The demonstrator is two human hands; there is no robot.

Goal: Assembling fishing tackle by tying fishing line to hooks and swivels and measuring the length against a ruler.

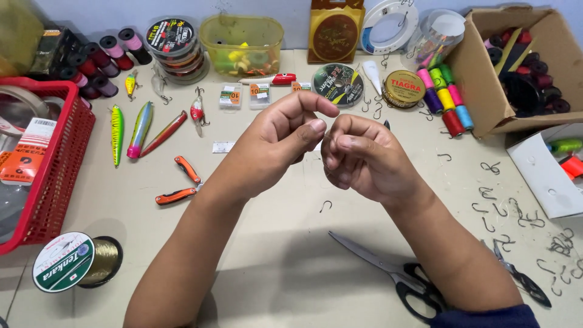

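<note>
You are pinching something too small to identify between your left hand [273, 143] and right hand [358, 155], so be keeping both fingertip grips snug while working above the loose fish hook [325, 206] just below them.

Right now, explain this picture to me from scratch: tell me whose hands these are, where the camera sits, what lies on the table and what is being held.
There is no machine here. One camera, worn on a person's head, looks down at that person's own two bare hands above a pale table. The left hand and the right hand are raised close together at the middle, fingertips pinched. Whatever they pinch is too small to make out.

On the table lie black scissors near the right arm, orange-handled pliers to the left, and several long painted fishing lures. A spool of gold line sits at the lower left, beside a red basket. Loose fish hooks are scattered at the right. Small coloured thread spools stand by a cardboard box.
</note>
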